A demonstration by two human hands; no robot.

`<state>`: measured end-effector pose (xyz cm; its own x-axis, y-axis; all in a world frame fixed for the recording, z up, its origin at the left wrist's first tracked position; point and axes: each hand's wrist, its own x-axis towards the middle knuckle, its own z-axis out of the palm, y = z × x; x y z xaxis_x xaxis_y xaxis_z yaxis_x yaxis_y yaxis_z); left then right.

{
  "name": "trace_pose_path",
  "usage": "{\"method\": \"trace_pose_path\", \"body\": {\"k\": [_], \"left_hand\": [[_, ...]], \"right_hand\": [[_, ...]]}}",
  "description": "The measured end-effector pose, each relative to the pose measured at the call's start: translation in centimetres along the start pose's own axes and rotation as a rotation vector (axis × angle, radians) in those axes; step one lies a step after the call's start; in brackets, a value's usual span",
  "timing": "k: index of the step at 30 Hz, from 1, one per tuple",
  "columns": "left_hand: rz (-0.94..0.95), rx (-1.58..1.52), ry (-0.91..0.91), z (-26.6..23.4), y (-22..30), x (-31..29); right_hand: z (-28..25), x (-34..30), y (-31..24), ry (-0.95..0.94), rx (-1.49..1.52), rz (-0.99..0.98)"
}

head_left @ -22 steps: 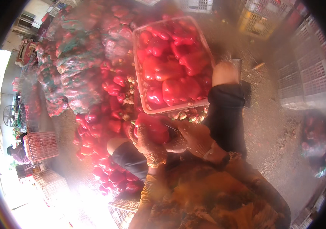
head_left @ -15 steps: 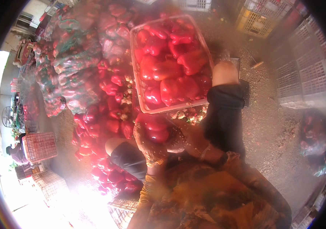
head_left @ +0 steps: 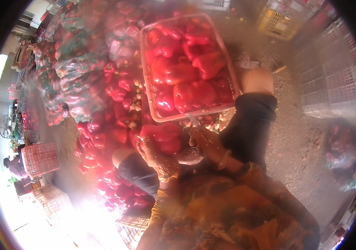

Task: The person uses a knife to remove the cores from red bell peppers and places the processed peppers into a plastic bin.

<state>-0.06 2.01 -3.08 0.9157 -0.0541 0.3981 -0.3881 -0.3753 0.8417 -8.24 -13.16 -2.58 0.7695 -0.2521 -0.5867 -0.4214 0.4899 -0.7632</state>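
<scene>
My left hand (head_left: pixel 157 159), in a seed-speckled knitted glove, is closed round a large red bell pepper (head_left: pixel 163 137) above my lap. Just to the right, my right hand (head_left: pixel 209 143) grips a small knife (head_left: pixel 193 120) whose short pale blade points up and left, apart from the pepper. Pale seeds cling to this hand too. Directly beyond both hands stands a crate (head_left: pixel 156 118) heaped with whole red peppers (head_left: pixel 194 95). A greyish rounded thing (head_left: pixel 189 156) lies between my wrists; its kind is unclear.
Loose red peppers (head_left: pixel 115 133) pile up left of the crate, with cut cores (head_left: pixel 134 104) among them. Stuffed mesh sacks (head_left: pixel 80 62) stand behind. My knees flank the work. Stacked crates (head_left: pixel 332 79) rise at right; a yellow crate (head_left: pixel 278 23) stands far right. Someone (head_left: pixel 17 166) is at far left.
My right hand has drawn away from the pepper toward the right, and the knife blade now shows. My left hand has shifted slightly left with the pepper. My right knee has moved outward.
</scene>
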Motion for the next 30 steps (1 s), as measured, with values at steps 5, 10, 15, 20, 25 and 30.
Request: {"method": "trace_pose_path", "body": {"k": [5, 10, 15, 20, 25, 30], "left_hand": [[-0.247, -0.265, -0.018, -0.5, 1.1, 0.9], [-0.104, -0.073, 0.067, 0.1, 0.9, 0.0], [-0.102, -0.135, 0.042, 0.9, 0.9, -0.5], [-0.485, -0.425, 0.086, 0.9, 3.6, -0.8], [-0.557, -0.596, 0.138, 1.6, 5.4, -0.5], [-0.519, -0.569, 0.155, 1.7, 5.1, -0.2]], "right_hand": [[-0.2, 0.1, 0.2, 0.135, -0.591, -0.700], [-0.2, -1.4, -2.1, 0.044, -0.781, -0.984], [-1.1, -0.3, -0.1, -0.078, -0.831, -0.922], [-1.4, 0.2, -0.6, 0.058, -1.130, -0.912], [-1.1, -0.5, -1.1, 0.058, -1.109, -0.806], [-0.8, -1.2, -2.5, -0.041, -0.874, -0.660]]}}
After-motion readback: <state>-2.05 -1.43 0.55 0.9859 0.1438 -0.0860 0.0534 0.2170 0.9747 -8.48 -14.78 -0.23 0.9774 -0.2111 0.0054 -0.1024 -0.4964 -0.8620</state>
